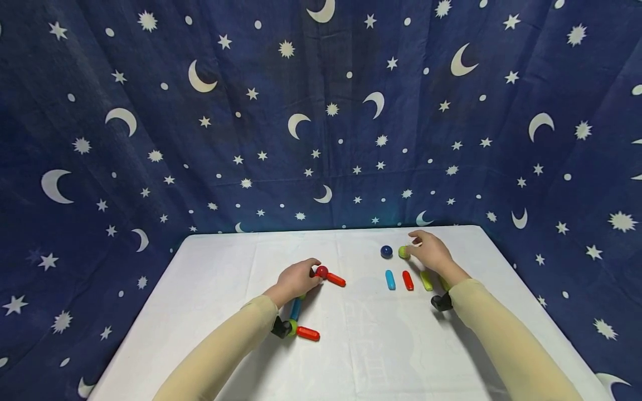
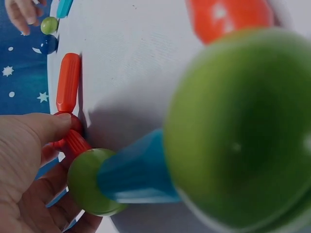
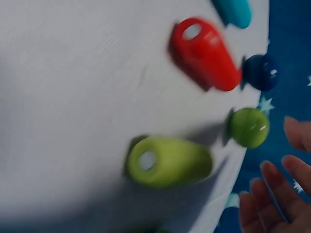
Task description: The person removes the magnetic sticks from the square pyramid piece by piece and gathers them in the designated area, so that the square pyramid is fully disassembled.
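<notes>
Well left of the loose green ball (image 1: 403,252), the left hand (image 1: 296,278) pinches a red ball (image 1: 322,271); the red stick (image 1: 336,279) on its right points rightward and slightly nearward. The dark blue ball (image 1: 386,252) sits just left of the loose green ball, which rests on the bench (image 1: 371,345). A yellow-green stick (image 1: 426,280) lies on its near side, long axis running roughly near to far. Just right of it, the nearer right hand (image 1: 431,252) grasps nothing, fingers parted, the loose green ball leftward of them.

A smooth red plastic rod (image 3: 209,56) is tipped with silvery metal. Gloss is shown by a round green plastic-looking ball (image 3: 249,127).
</notes>
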`<action>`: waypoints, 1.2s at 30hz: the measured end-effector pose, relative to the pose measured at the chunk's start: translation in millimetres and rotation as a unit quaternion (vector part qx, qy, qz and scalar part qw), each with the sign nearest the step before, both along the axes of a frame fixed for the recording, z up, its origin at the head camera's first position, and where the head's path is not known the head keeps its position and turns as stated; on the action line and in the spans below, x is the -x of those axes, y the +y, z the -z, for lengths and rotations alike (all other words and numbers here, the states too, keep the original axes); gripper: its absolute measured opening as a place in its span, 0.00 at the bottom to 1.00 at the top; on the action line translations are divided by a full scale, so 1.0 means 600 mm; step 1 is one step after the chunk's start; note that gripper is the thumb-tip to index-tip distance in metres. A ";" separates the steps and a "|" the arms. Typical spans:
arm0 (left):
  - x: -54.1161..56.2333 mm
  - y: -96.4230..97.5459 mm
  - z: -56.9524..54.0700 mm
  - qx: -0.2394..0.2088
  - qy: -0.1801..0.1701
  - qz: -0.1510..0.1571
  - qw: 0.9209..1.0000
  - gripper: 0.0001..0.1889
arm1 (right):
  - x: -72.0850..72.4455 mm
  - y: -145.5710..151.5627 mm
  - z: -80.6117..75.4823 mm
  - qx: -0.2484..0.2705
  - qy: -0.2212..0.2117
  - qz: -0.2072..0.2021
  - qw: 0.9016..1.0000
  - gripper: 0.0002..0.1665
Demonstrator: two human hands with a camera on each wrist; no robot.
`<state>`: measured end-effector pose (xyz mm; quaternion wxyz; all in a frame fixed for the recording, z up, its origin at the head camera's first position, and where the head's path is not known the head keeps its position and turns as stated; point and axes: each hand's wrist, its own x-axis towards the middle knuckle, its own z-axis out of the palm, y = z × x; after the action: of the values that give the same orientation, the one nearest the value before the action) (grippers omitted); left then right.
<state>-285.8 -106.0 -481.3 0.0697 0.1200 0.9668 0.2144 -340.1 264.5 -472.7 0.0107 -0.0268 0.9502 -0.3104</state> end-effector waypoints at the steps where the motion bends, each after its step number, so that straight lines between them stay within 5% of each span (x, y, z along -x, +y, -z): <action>1: 0.001 0.000 0.000 0.001 0.003 0.004 1.000 0.23 | -0.002 -0.005 -0.003 0.004 0.016 0.002 1.000 0.32; 7: 0.006 0.001 -0.002 0.011 0.008 0.010 1.000 0.21 | -0.021 -0.071 -0.023 0.041 0.065 -0.041 0.996 0.22; 18: 0.013 0.019 0.001 0.000 0.004 0.023 1.000 0.16 | -0.066 -0.226 0.007 0.015 -0.035 -0.199 0.979 0.17; 36: 0.011 0.024 -0.005 0.011 0.007 0.033 0.999 0.13 | -0.068 -0.261 0.041 -0.014 -0.040 -0.178 0.983 0.12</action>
<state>-292.6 -91.3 -478.2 0.0714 0.1523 0.9651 0.2008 -299.1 107.6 -497.0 0.1038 -0.1829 0.9332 -0.2915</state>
